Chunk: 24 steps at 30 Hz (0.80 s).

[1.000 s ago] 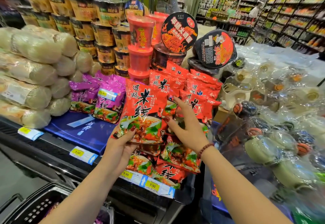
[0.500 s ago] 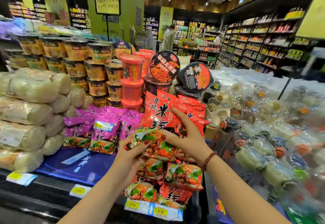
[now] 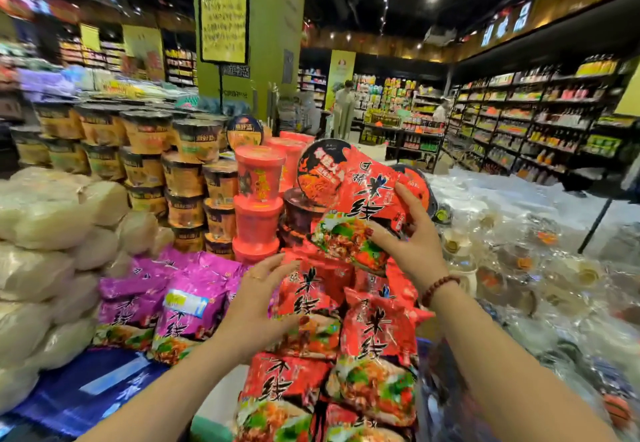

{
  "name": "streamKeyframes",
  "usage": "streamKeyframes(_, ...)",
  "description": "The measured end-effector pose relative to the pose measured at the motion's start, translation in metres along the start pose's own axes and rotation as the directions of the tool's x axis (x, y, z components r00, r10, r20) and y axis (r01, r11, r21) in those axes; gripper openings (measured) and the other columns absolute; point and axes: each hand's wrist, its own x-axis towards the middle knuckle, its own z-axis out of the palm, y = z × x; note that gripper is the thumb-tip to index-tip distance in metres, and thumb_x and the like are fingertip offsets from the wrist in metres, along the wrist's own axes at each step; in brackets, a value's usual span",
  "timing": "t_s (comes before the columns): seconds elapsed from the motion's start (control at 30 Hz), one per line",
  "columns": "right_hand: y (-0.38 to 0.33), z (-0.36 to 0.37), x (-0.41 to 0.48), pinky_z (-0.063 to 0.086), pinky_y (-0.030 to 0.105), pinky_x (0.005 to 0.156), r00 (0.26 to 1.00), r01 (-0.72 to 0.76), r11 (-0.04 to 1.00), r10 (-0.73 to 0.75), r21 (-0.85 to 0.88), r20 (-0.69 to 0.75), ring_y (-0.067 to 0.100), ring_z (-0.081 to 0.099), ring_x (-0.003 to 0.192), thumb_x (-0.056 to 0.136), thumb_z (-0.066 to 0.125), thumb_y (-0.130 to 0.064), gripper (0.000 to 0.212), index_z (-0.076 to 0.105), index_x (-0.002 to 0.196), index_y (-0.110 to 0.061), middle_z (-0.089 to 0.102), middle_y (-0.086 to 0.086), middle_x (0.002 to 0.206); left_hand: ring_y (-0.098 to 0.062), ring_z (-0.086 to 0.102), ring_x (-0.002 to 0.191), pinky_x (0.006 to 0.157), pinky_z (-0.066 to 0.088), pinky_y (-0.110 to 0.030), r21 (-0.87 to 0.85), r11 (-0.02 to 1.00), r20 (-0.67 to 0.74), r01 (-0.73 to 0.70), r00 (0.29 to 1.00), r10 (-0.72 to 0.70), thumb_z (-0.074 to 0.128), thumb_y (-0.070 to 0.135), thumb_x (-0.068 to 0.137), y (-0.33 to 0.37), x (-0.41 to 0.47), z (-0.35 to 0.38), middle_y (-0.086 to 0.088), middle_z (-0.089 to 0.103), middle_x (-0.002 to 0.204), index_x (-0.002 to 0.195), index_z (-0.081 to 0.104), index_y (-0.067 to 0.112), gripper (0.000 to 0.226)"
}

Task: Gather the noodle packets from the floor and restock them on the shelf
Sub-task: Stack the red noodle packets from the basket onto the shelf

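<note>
My right hand (image 3: 412,244) held a red packet (image 3: 360,213) raised at one o'clock; my left hand (image 3: 258,299), fingers spread, pressed the red stack (image 3: 377,334).

The noodle packets (image 3: 367,344) were red with black lettering and green-orange food pictures; at nine o'clock, purple packets (image 3: 183,306); at twelve, red cups (image 3: 258,199); beads (image 3: 438,287) reddish-brown.

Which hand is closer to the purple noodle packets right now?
Left. The left hand rests beside the purple noodle packets, against the red stack; the right hand holds a red packet higher up, farther right.
</note>
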Motion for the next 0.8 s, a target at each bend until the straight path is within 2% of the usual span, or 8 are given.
streamKeyframes(0.1, 0.022, 0.003, 0.040, 0.034, 0.024, 0.108, 0.999, 0.043, 0.995, -0.045, -0.086, -0.013, -0.002, 0.036, 0.129, 0.080, 0.077, -0.022, 0.076, 0.038, 0.146, -0.028, 0.039, -0.018, 0.142, -0.012, 0.021, 0.137, 0.113, 0.021, -0.036, 0.104, 0.992, 0.005, -0.066, 0.998, 0.066, 0.069, 0.056, 0.061, -0.016, 0.022, 0.024, 0.009, 0.025, 0.149, 0.140, 0.034, 0.051, 0.087)
streamKeyframes(0.27, 0.067, 0.019, 0.085, 0.027, 0.009, 0.103, 0.995, 0.093, 0.979, -0.085, -0.182, 0.051, -0.005, 0.034, 0.125, 0.080, 0.077, -0.015, 0.076, 0.038, 0.145, -0.022, 0.040, -0.014, 0.137, -0.020, 0.028, 0.137, 0.109, 0.029, -0.045, 0.223, 0.959, 0.004, -0.177, 0.984, 0.180, 0.071, 0.052, 0.067, -0.038, 0.036, 0.058, -0.002, 0.038, 0.149, 0.141, 0.038, 0.042, 0.082)
streamKeyframes(0.37, 0.093, 0.028, 0.100, 0.029, 0.023, 0.109, 0.990, 0.094, 0.974, -0.071, -0.208, 0.118, 0.000, 0.034, 0.129, 0.080, 0.077, -0.018, 0.078, 0.036, 0.147, -0.023, 0.039, -0.014, 0.138, -0.020, 0.028, 0.137, 0.108, 0.027, -0.044, 0.239, 0.950, 0.026, -0.203, 0.979, 0.203, 0.069, 0.053, 0.072, -0.045, 0.036, 0.067, 0.002, 0.038, 0.149, 0.142, 0.033, 0.047, 0.079)
streamKeyframes(0.43, 0.108, 0.034, 0.108, 0.028, 0.026, 0.111, 0.983, 0.101, 0.962, -0.058, -0.252, 0.175, 0.005, 0.034, 0.131, 0.080, 0.077, -0.020, 0.080, 0.035, 0.147, -0.022, 0.040, -0.009, 0.143, -0.016, 0.023, 0.138, 0.108, 0.025, -0.042, 0.242, 0.949, 0.042, -0.204, 0.979, 0.199, 0.069, 0.054, 0.075, -0.046, 0.036, 0.067, 0.005, 0.036, 0.150, 0.143, 0.031, 0.049, 0.078)
streamKeyframes(0.53, 0.124, 0.042, 0.113, 0.029, 0.027, 0.112, 0.976, 0.078, 0.954, -0.014, -0.289, 0.218, 0.014, 0.036, 0.136, 0.078, 0.077, -0.014, 0.083, 0.033, 0.149, -0.021, 0.039, 0.000, 0.148, -0.012, 0.016, 0.141, 0.109, 0.023, -0.039, 0.225, 0.957, 0.092, -0.181, 0.982, 0.164, 0.065, 0.056, 0.077, -0.045, 0.036, 0.066, 0.012, 0.030, 0.152, 0.143, 0.027, 0.054, 0.076)
streamKeyframes(0.67, 0.136, 0.046, 0.113, 0.028, 0.019, 0.100, 0.971, 0.006, 0.934, 0.081, -0.358, 0.227, 0.023, 0.041, 0.130, 0.077, 0.076, -0.010, 0.089, 0.028, 0.150, -0.026, 0.041, 0.009, 0.143, -0.004, 0.006, 0.144, 0.112, 0.019, -0.033, 0.206, 0.967, 0.132, -0.147, 0.984, 0.121, 0.055, 0.064, 0.079, -0.044, 0.036, 0.065, 0.022, 0.020, 0.154, 0.138, 0.016, 0.069, 0.071)
streamKeyframes(0.77, 0.142, 0.048, 0.114, 0.033, 0.028, 0.102, 0.962, -0.047, 0.917, 0.148, -0.396, 0.229, 0.028, 0.041, 0.129, 0.079, 0.076, -0.015, 0.089, 0.024, 0.151, -0.030, 0.039, 0.013, 0.142, -0.001, 0.004, 0.144, 0.113, 0.017, -0.031, 0.202, 0.969, 0.145, -0.145, 0.982, 0.117, 0.053, 0.067, 0.079, -0.043, 0.036, 0.064, 0.025, 0.017, 0.153, 0.136, 0.015, 0.071, 0.069)
streamKeyframes(0.8, 0.142, 0.048, 0.114, 0.033, 0.028, 0.100, 0.961, -0.050, 0.912, 0.155, -0.407, 0.229, 0.028, 0.042, 0.127, 0.080, 0.076, -0.016, 0.089, 0.023, 0.151, -0.031, 0.040, 0.013, 0.140, -0.002, 0.003, 0.145, 0.113, 0.017, -0.031, 0.205, 0.968, 0.153, -0.144, 0.982, 0.114, 0.053, 0.067, 0.080, -0.043, 0.036, 0.063, 0.025, 0.016, 0.153, 0.137, 0.015, 0.071, 0.069)
